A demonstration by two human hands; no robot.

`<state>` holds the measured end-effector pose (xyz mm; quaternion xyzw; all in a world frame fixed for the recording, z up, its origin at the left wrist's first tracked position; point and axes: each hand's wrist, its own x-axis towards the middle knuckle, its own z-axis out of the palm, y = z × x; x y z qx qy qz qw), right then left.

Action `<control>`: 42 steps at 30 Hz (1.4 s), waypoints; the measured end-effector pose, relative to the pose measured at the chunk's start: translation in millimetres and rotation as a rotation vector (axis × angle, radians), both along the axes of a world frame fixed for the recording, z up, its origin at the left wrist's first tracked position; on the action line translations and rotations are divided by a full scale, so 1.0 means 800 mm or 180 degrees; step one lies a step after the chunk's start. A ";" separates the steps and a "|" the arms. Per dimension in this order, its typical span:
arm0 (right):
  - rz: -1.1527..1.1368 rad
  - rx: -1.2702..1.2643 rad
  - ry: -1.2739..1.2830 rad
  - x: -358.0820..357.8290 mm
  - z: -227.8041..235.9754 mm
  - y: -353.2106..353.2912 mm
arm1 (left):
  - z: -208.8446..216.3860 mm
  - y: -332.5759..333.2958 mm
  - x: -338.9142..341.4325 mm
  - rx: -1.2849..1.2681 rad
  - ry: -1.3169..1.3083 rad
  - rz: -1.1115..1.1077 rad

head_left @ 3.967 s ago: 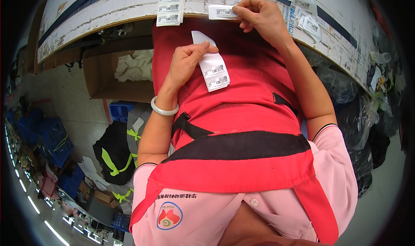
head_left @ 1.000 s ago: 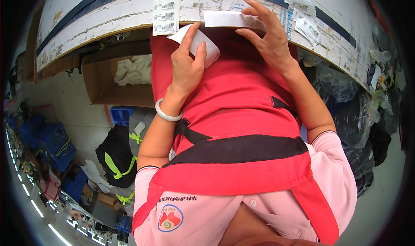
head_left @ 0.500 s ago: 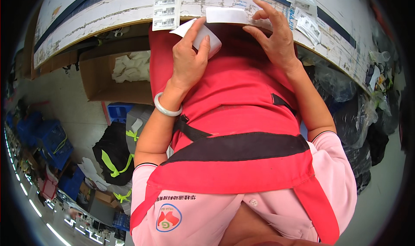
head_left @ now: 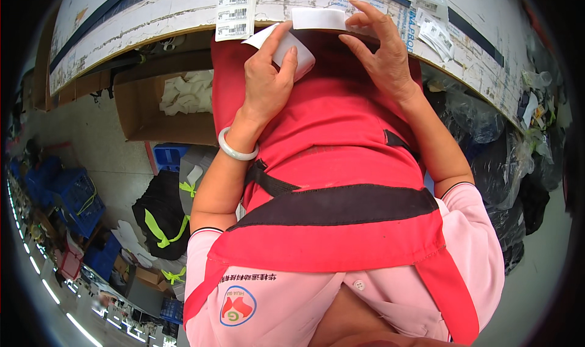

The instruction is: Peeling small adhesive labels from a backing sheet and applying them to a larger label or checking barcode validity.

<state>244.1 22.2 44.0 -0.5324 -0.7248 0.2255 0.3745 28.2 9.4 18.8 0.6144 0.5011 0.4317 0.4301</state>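
Observation:
My left hand [head_left: 267, 82] is closed on a curled white paper strip [head_left: 302, 62], which bends over the table's front edge toward my lap. Its thumb and forefinger lie over the paper. Just ahead, a blank white rectangular slip [head_left: 318, 19] rests at the table edge. My right hand [head_left: 389, 63] is at the right end of this slip, thumb and fingers spread apart. One fingertip is close to the slip's end; whether it touches I cannot tell. Left of the slip lies a strip of barcode labels [head_left: 235, 12], hanging slightly over the edge.
The worn white table [head_left: 152, 33] runs across the front. More printed labels [head_left: 435, 41] lie in a pile at its right. Below on the left is a cardboard box [head_left: 139, 112] with pale scraps; dark plastic bags [head_left: 487, 164] stand at the right.
The right hand's fingers have shifted slightly left, nearer the blank slip's end. The left hand keeps its hold on the curled paper, almost unmoved.

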 end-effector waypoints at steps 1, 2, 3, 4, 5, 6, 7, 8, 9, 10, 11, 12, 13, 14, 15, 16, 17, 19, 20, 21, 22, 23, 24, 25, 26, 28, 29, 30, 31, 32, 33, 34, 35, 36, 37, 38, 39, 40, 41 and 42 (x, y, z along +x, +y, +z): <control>0.0000 0.0002 -0.0002 0.001 0.000 0.000 | -0.001 0.000 -0.001 0.0029 0.0046 -0.0005; -0.0048 0.0016 -0.0026 0.003 0.000 0.000 | -0.002 0.000 -0.001 0.0060 0.0090 -0.0011; -0.0102 0.0027 -0.0058 0.005 0.000 -0.001 | -0.001 -0.001 -0.001 0.0060 0.0078 -0.0017; -0.0109 0.0030 -0.0072 0.007 0.000 -0.001 | 0.001 -0.002 -0.001 -0.0037 0.0044 -0.0023; -0.0121 0.0058 -0.0065 0.007 -0.001 -0.002 | 0.002 -0.004 -0.002 -0.0133 0.0010 -0.0031; -0.0132 0.0074 -0.0060 0.008 -0.002 -0.002 | 0.001 -0.004 -0.002 -0.0141 -0.0006 -0.0038; -0.0139 0.0066 -0.0076 0.008 0.000 -0.003 | -0.001 -0.004 -0.003 -0.0182 -0.0069 -0.0052; -0.0175 -0.0160 0.0252 0.008 0.004 -0.006 | -0.003 -0.004 -0.002 -0.0224 -0.0131 -0.0065; -0.0207 -0.0373 0.0590 0.005 0.007 -0.010 | -0.002 -0.004 -0.003 -0.0219 -0.0135 -0.0069; -0.0211 -0.0370 0.0588 0.000 0.012 -0.010 | -0.002 -0.005 -0.003 -0.0239 -0.0125 -0.0099; -0.0362 -0.0569 0.1287 -0.006 0.019 -0.007 | -0.002 -0.006 -0.003 -0.0261 -0.0114 -0.0129; -0.0513 -0.0762 0.1986 -0.009 0.026 -0.004 | -0.003 -0.006 -0.004 -0.0258 -0.0116 -0.0132; -0.0515 -0.0760 0.1986 -0.009 0.029 -0.001 | -0.005 -0.006 -0.004 -0.0253 -0.0193 -0.0118; -0.0475 -0.0973 0.2272 -0.008 0.031 0.001 | -0.007 -0.007 -0.004 -0.0251 -0.0270 -0.0101; -0.0443 -0.1180 0.2555 -0.007 0.031 0.004 | -0.007 -0.006 -0.004 -0.0251 -0.0273 -0.0112; -0.0469 -0.1160 0.2557 -0.001 0.016 0.011 | -0.005 -0.005 -0.002 -0.0273 -0.0300 -0.0149; 0.0385 -0.0428 0.2965 0.008 -0.011 0.021 | -0.003 -0.004 0.000 -0.0297 -0.0327 -0.0185; 0.1289 0.0290 0.3327 0.000 -0.009 0.024 | -0.003 -0.003 -0.002 -0.0312 -0.0284 -0.0175; 0.0449 -0.0470 0.3033 -0.009 0.014 0.015 | -0.004 -0.004 -0.004 -0.0328 -0.0246 -0.0158; -0.0404 -0.1186 0.2669 -0.014 0.032 0.009 | -0.004 -0.004 -0.003 -0.0328 -0.0243 -0.0157; -0.0403 -0.1188 0.2671 -0.015 0.032 0.009 | -0.005 -0.003 -0.003 -0.0315 -0.0255 -0.0158; -0.0391 -0.1167 0.2684 -0.016 0.033 0.008 | -0.005 -0.003 -0.002 -0.0302 -0.0268 -0.0158; -0.0377 -0.1146 0.2702 -0.017 0.033 0.008 | -0.005 -0.003 -0.002 -0.0303 -0.0262 -0.0154; -0.0372 -0.1149 0.2707 -0.018 0.034 0.008 | -0.004 -0.003 -0.002 -0.0328 -0.0266 -0.0160; -0.0409 -0.1121 0.2660 -0.018 0.035 0.008 | -0.003 -0.003 -0.002 -0.0353 -0.0271 -0.0165; -0.0446 -0.1094 0.2616 -0.017 0.035 0.008 | -0.003 -0.003 -0.002 -0.0354 -0.0237 -0.0165; -0.0421 -0.1079 0.2597 -0.016 0.033 0.008 | -0.003 -0.003 -0.002 -0.0355 -0.0208 -0.0167; -0.0389 -0.1067 0.2575 -0.015 0.032 0.008 | -0.005 -0.003 -0.002 -0.0354 -0.0206 -0.0159; -0.0380 -0.1069 0.2575 -0.015 0.033 0.008 | -0.009 -0.002 -0.001 -0.0166 -0.0220 -0.0075; -0.0356 -0.1025 0.2457 -0.015 0.033 0.008 | -0.011 -0.001 -0.001 0.0022 -0.0232 0.0009; -0.0336 -0.0982 0.2340 -0.016 0.034 0.006 | -0.010 -0.002 -0.001 0.0020 -0.0231 0.0015; -0.0330 -0.0987 0.2341 -0.018 0.037 0.004 | -0.009 -0.003 -0.002 -0.0071 -0.0224 0.0001; -0.0289 -0.1147 0.2333 -0.021 0.042 -0.001 | -0.009 -0.004 -0.003 -0.0163 -0.0216 -0.0011; -0.0256 -0.1298 0.2321 -0.024 0.045 -0.003 | -0.009 -0.004 -0.003 -0.0162 -0.0217 -0.0013; -0.0257 -0.1297 0.2323 -0.029 0.040 -0.005 | -0.011 -0.003 -0.002 -0.0074 -0.0249 0.0009; -0.0069 -0.1149 0.2127 -0.036 0.031 -0.010 | -0.012 -0.003 -0.001 0.0014 -0.0280 0.0031; 0.0112 -0.1000 0.1924 -0.043 0.023 -0.014 | -0.013 -0.003 -0.001 0.0015 -0.0283 0.0025; 0.0232 -0.1005 0.1767 -0.048 0.018 -0.016 | -0.014 -0.003 0.000 -0.0040 -0.0364 0.0028; 0.0339 -0.0986 0.1740 -0.052 0.013 -0.017 | -0.014 -0.003 0.000 -0.0094 -0.0444 0.0030; 0.0373 -0.0969 0.1686 -0.057 0.011 -0.017 | -0.012 -0.004 -0.001 -0.0096 -0.0439 0.0035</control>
